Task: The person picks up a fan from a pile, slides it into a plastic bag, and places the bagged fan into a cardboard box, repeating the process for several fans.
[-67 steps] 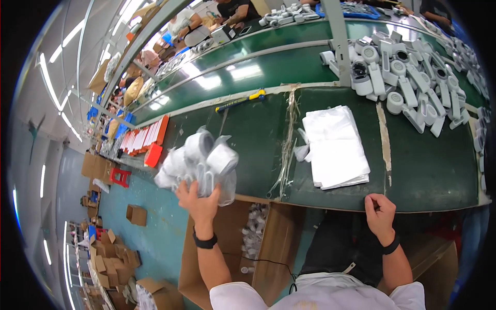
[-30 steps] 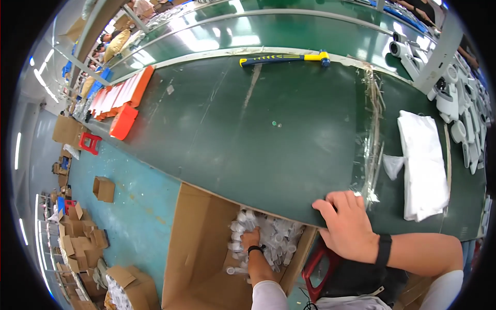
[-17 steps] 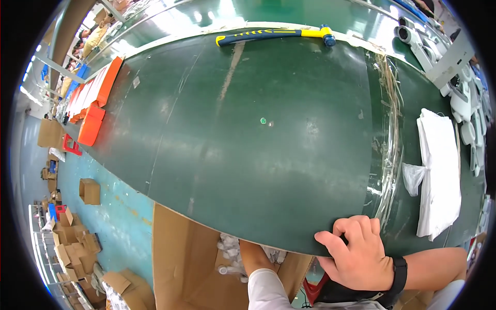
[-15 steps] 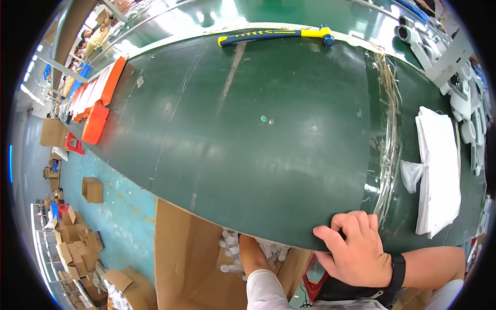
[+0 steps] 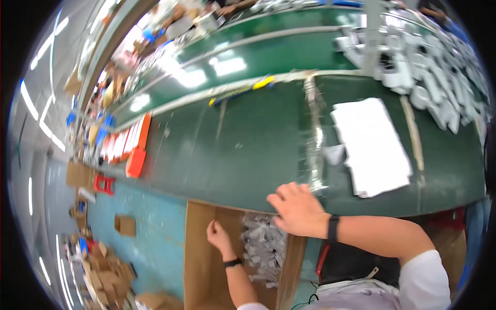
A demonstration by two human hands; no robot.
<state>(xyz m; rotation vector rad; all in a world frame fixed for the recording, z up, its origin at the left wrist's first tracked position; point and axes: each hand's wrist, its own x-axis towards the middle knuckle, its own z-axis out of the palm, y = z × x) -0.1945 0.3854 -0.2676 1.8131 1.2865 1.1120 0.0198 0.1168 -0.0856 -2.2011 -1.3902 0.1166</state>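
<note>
My left hand is raised over the inside of an open cardboard box below the table edge. Its fingers are curled together; anything in them is too small or blurred to make out. Beside it, the box holds a heap of small clear and whitish pieces. My right hand rests on the edge of the green table, fingers spread and nothing in them. Beyond that hand lie a stack of white bags or sheets and a small translucent bag.
A yellow and dark-blue hammer lies along the table's far edge. Orange boxes stand at the left end. Grey-white plastic parts are heaped at the far right. Clear tape crosses the tabletop. Cardboard boxes sit on the floor.
My left hand has come up out of the heap in the box and shifted left. My right hand stays at the table edge. The view has swung to the right and up.
</note>
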